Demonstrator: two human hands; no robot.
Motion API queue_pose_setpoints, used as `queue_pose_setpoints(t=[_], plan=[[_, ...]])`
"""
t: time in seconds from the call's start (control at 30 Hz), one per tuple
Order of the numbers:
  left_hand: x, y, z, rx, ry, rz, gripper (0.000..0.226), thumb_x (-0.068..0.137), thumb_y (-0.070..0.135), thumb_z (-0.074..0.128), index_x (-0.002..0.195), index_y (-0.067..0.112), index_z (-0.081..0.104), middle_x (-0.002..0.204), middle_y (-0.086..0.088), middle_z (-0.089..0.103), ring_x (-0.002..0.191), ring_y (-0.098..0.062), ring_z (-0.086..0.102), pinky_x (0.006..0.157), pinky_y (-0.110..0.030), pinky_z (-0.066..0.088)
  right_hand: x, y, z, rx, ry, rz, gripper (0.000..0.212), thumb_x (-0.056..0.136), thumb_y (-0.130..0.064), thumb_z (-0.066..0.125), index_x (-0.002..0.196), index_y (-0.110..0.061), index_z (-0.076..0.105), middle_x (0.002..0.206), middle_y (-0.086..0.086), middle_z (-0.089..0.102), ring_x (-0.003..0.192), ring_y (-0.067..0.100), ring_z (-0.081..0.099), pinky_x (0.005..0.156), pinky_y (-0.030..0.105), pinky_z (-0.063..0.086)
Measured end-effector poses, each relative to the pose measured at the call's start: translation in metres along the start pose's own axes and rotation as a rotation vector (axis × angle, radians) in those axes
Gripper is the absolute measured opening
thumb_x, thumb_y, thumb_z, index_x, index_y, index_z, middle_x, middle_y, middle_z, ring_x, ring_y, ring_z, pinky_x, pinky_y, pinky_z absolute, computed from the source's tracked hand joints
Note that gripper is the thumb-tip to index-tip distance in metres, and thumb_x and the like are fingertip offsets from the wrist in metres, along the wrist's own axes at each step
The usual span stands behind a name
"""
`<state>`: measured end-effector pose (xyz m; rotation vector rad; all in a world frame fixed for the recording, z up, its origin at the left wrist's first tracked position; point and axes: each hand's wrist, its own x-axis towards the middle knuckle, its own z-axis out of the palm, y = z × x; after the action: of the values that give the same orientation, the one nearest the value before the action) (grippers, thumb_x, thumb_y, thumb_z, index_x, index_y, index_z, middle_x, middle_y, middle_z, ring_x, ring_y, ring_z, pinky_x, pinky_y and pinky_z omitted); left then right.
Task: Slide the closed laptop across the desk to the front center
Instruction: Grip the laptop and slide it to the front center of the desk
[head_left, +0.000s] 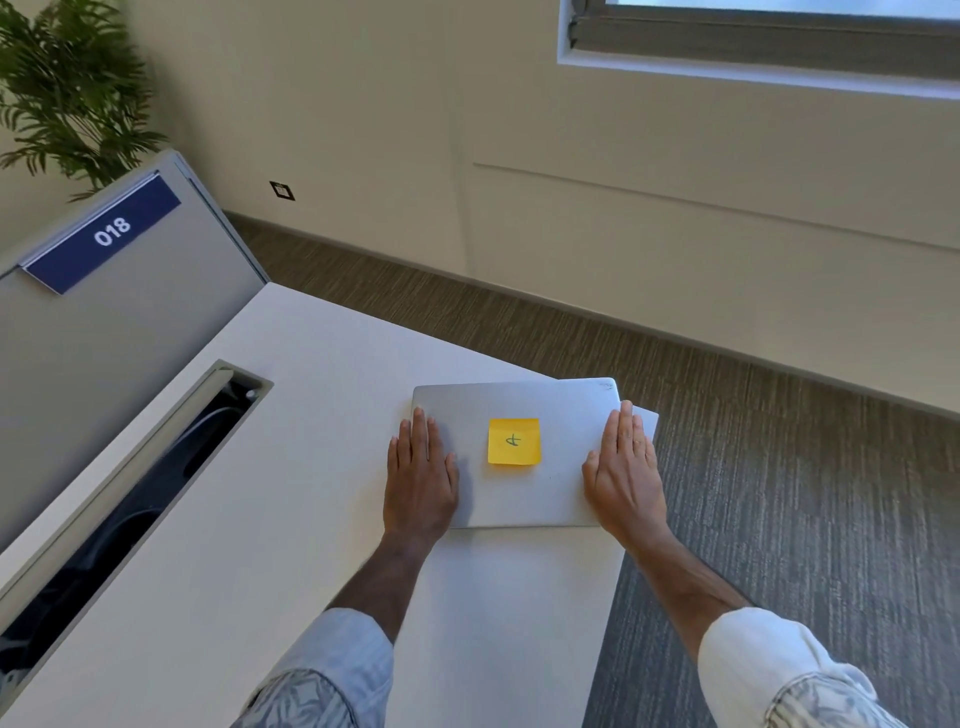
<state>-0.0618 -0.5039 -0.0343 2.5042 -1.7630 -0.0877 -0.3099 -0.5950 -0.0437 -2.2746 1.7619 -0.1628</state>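
A closed silver laptop (519, 405) lies flat on the white desk (291, 493), near the desk's far right corner. A yellow sticky note (514, 441) with a handwritten mark sits on the middle of its lid. My left hand (420, 475) rests palm down on the laptop's left edge, fingers flat and together. My right hand (626, 470) lies palm down on the right edge, partly over the desk's corner. Neither hand curls around the laptop; both press on top of it.
A long cable slot (156, 493) is cut into the desk at the left. A grey partition (104, 322) with a blue label "018" stands beyond it. Carpeted floor (779, 493) lies past the desk's right edge. A potted plant (67, 88) stands at the back left.
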Motion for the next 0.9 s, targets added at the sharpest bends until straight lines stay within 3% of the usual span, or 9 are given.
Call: queue_pose_setpoints(t=[0.1,0.2,0.33,0.53,0.77,0.9], plan=[[0.005,0.000,-0.001,0.032,-0.022,-0.042,0.058,0.104,0.033,0.027,0.151,-0.002,0.033,0.161,-0.023,0.028,0.132,-0.039,0.045,0.105,-0.050,0.043,0.001,0.000,0.000,-0.043,0.004,0.005,0.068,0.100,-0.039,0.020,0.151,0.006,0.020,0.162,0.025,0.019,0.136,0.040,0.040,0.108,0.050,0.041],[0.009,0.000,-0.001,0.080,-0.059,-0.081,0.056,0.105,0.036,0.031,0.149,0.002,0.036,0.160,-0.021,0.029,0.116,-0.035,0.052,0.087,-0.045,0.048,0.003,0.000,0.001,-0.107,0.029,-0.005,0.067,0.102,-0.043,0.032,0.148,0.007,0.028,0.157,0.026,0.029,0.115,0.041,0.052,0.090,0.050,0.049],[0.013,0.002,-0.002,0.112,-0.082,-0.110,0.054,0.104,0.040,0.027,0.145,0.006,0.037,0.142,-0.017,0.043,0.103,-0.032,0.054,0.078,-0.042,0.049,0.010,-0.001,-0.003,-0.139,0.019,0.009,0.072,0.099,-0.047,0.039,0.147,0.007,0.028,0.151,0.024,0.036,0.103,0.038,0.053,0.081,0.048,0.051],[0.019,0.006,0.002,0.068,-0.097,-0.198,0.061,0.102,0.047,0.033,0.147,0.007,0.034,0.118,-0.016,0.051,0.098,-0.030,0.052,0.067,-0.040,0.050,0.010,-0.007,-0.009,-0.111,-0.023,0.074,0.074,0.098,-0.049,0.041,0.145,0.007,0.030,0.122,0.017,0.049,0.093,0.033,0.051,0.062,0.044,0.054],[0.025,0.011,0.009,0.057,-0.075,-0.258,0.064,0.100,0.051,0.035,0.146,0.006,0.034,0.115,-0.016,0.048,0.097,-0.030,0.050,0.053,-0.037,0.045,0.009,-0.013,-0.007,-0.106,-0.033,0.135,0.073,0.097,-0.049,0.040,0.145,0.005,0.030,0.120,0.014,0.047,0.094,0.030,0.049,0.051,0.040,0.055],[0.030,0.009,0.015,0.024,-0.048,-0.266,0.066,0.098,0.053,0.039,0.144,0.006,0.035,0.114,-0.017,0.047,0.093,-0.033,0.053,0.052,-0.039,0.048,0.010,-0.012,-0.002,-0.098,-0.020,0.145,0.072,0.097,-0.048,0.042,0.145,0.004,0.031,0.126,0.014,0.047,0.098,0.032,0.050,0.054,0.041,0.053]])
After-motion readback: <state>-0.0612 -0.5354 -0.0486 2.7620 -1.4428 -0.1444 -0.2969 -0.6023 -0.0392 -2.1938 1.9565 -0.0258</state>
